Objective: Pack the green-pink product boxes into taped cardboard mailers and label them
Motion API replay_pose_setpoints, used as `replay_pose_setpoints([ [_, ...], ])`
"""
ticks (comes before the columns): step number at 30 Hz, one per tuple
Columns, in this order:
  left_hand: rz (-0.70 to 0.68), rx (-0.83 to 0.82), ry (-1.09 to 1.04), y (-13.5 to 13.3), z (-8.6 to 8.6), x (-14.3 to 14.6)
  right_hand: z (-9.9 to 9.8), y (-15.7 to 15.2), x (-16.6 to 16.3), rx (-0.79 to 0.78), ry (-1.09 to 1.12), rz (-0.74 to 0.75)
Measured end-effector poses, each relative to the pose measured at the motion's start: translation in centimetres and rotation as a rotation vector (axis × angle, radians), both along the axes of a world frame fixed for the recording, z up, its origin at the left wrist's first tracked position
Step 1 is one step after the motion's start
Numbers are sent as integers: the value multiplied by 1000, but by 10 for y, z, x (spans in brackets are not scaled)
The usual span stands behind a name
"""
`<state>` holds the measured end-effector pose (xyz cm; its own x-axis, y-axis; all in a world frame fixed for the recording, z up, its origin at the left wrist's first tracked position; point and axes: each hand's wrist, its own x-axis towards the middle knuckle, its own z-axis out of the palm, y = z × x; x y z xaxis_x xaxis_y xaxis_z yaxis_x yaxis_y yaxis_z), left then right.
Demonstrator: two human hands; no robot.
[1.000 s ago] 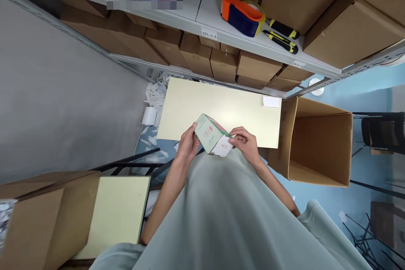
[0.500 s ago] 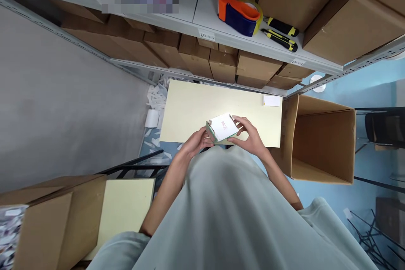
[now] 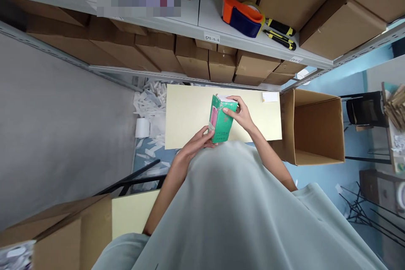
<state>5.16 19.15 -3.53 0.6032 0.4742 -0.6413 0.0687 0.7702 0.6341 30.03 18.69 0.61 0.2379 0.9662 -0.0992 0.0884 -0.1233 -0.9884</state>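
Note:
A small green box (image 3: 224,124) with a pink patch on its side and a white top is held upright between both hands, over the near edge of the pale yellow table (image 3: 186,109). My left hand (image 3: 202,140) grips its lower left corner, thumb on the side and fingers partly underneath. Around the upper right edge is my right hand (image 3: 238,114), with its thumb across the green front and the other fingers behind. A small white box (image 3: 270,97) lies at the table's far right corner.
A large cardboard box (image 3: 319,130) stands open right of the table. Ahead, a shelf (image 3: 209,12) bears cartons, an orange and blue tape dispenser (image 3: 243,17) and yellow-black cutters (image 3: 281,33). White scraps and a white roll (image 3: 142,128) lie left. Another carton (image 3: 63,236) stands lower left.
The box has been tipped up, so its green front now faces me instead of the white face. My right hand has risen and put its thumb on the front.

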Motion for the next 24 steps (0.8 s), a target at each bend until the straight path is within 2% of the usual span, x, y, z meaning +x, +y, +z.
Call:
replay_pose_setpoints([
  [5,-36,79,56,11,4,-21,-8,11,-19,-28,-34,-169],
  [13,-40,-1,-29,25,-3,-47,7,-1,-54,-36,-146,-180],
  [20,-160,-17,-114,40,-5,-59,39,-17,-66,76,-215,-32],
  [24,-145,-18,-90,43,-1,-58,47,-23,-62,167,-261,54],
])
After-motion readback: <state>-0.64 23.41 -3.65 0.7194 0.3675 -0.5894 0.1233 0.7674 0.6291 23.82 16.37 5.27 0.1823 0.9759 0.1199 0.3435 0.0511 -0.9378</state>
